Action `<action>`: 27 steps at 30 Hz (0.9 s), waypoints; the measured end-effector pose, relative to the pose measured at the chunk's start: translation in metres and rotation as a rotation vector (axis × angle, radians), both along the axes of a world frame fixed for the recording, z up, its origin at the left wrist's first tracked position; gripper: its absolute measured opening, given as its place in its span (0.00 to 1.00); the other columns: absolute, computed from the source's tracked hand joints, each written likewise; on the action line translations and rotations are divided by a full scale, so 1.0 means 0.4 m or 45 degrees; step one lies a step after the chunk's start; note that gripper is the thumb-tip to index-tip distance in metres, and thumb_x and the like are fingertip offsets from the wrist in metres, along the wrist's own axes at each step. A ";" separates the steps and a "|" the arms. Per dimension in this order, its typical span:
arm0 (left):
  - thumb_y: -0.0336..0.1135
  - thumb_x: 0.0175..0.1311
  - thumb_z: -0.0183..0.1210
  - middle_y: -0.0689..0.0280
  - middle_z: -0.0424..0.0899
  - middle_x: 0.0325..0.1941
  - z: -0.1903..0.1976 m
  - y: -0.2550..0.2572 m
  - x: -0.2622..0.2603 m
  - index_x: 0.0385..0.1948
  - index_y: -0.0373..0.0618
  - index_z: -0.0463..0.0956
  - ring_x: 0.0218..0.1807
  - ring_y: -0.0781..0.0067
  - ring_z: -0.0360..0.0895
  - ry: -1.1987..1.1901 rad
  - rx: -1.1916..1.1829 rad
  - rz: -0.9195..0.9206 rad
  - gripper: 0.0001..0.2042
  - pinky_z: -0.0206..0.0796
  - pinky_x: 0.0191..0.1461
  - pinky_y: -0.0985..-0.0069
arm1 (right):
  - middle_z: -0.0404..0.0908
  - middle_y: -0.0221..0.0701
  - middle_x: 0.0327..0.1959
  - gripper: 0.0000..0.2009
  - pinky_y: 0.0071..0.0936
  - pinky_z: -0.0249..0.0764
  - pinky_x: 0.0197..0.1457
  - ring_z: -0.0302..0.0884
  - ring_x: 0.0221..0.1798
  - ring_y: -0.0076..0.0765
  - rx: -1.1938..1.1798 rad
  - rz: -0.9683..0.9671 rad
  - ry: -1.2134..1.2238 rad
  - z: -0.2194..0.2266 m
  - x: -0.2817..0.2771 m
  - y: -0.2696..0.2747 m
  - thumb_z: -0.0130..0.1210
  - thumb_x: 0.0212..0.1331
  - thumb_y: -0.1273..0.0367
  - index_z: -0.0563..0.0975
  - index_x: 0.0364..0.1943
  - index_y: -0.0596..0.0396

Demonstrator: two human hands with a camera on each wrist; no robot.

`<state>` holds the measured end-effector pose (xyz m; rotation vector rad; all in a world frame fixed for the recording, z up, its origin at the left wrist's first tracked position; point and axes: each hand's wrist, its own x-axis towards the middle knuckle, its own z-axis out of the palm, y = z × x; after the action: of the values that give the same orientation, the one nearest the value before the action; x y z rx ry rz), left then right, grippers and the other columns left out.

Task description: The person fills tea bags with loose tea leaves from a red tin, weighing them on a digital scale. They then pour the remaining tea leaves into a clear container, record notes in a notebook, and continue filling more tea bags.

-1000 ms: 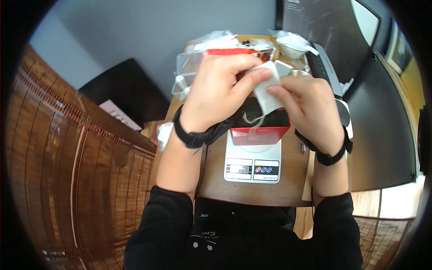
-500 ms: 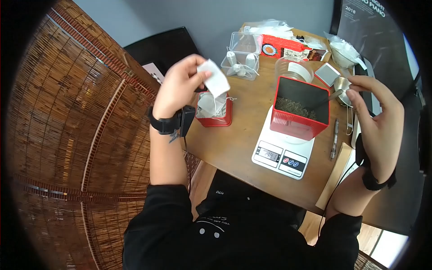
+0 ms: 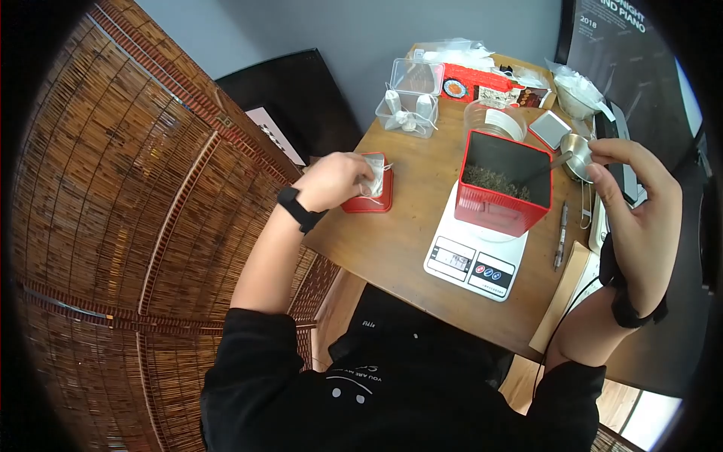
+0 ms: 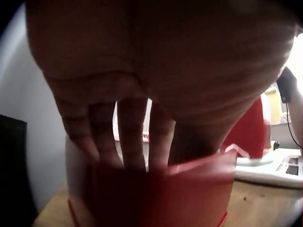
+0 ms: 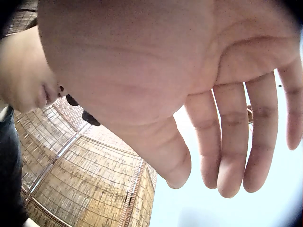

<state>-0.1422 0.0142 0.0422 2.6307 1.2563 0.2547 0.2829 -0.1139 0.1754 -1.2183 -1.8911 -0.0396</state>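
Observation:
My left hand reaches down into a small red box that holds white tea bags. In the left wrist view its fingers go down behind the red wall, which hides the fingertips; I cannot tell whether they pinch a bag. Raised at the right, my right hand holds nothing, and its fingers are spread and loosely bent in the right wrist view. Left of it, a red tin of dry loose leaves stands on a white kitchen scale. A dark handle leans out of the tin.
Behind the tin are a clear round tub, a metal cup and a small flat device. A clear plastic box with filled white bags stands farther back, beside a red packet. A pen lies right of the scale.
Both hands worked at a white bag above the tin, then parted. My left hand carried the bag leftward and lowered into the small red box; my right hand moved out to the right and stayed raised.

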 end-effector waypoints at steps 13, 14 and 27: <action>0.33 0.61 0.69 0.50 0.91 0.44 0.070 -0.007 0.022 0.46 0.40 0.89 0.47 0.47 0.89 0.006 -0.109 0.171 0.13 0.80 0.56 0.60 | 0.89 0.41 0.35 0.10 0.30 0.79 0.48 0.89 0.39 0.40 -0.023 0.120 0.014 0.017 0.004 -0.024 0.71 0.57 0.76 0.86 0.42 0.63; 0.31 0.63 0.67 0.48 0.91 0.39 0.099 -0.004 0.023 0.45 0.39 0.89 0.43 0.48 0.90 -0.056 -0.088 0.182 0.12 0.81 0.53 0.62 | 0.89 0.41 0.35 0.10 0.30 0.79 0.48 0.89 0.39 0.40 -0.013 0.112 0.019 0.018 0.006 -0.024 0.71 0.57 0.76 0.86 0.42 0.63; 0.40 0.62 0.71 0.57 0.93 0.37 0.056 0.432 0.144 0.39 0.44 0.91 0.39 0.56 0.90 0.124 0.230 0.222 0.11 0.81 0.48 0.64 | 0.90 0.41 0.35 0.11 0.31 0.80 0.45 0.89 0.38 0.44 0.033 0.084 0.032 0.034 0.008 -0.066 0.73 0.53 0.76 0.87 0.41 0.61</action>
<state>-0.0846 0.1871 0.0648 2.7136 1.5671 0.2840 0.2860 -0.1403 0.1892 -1.1331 -1.9024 -0.0130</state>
